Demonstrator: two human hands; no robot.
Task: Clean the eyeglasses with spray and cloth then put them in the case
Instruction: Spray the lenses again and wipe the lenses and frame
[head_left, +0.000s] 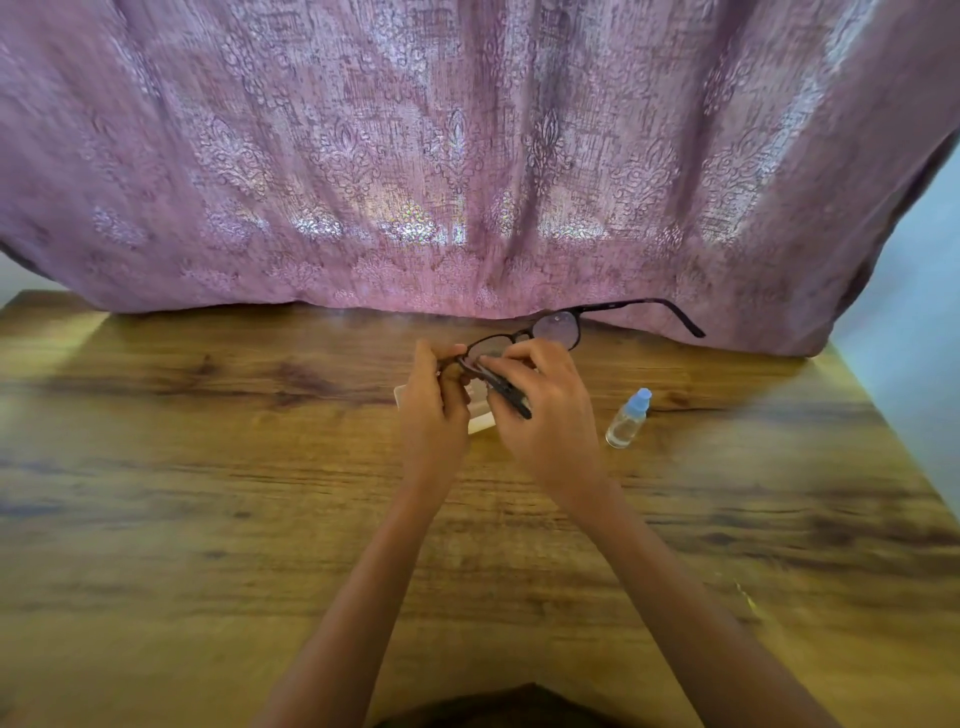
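I hold dark-framed eyeglasses (558, 327) above the middle of the wooden table (208, 493). My left hand (434, 410) pinches the frame at the left lens. My right hand (545, 415) presses on that same lens, and one folded temple arm crosses its fingers. The other temple arm sticks out to the right. Whether a cloth lies between my fingers and the lens I cannot tell. A white flat object (480, 423), perhaps the case or a cloth, lies on the table under my hands, mostly hidden. A small clear spray bottle (626, 421) with a blue cap stands to the right.
A pink patterned curtain (467, 156) hangs along the far edge of the table. The table's right edge runs diagonally at the right, with a pale wall beyond it.
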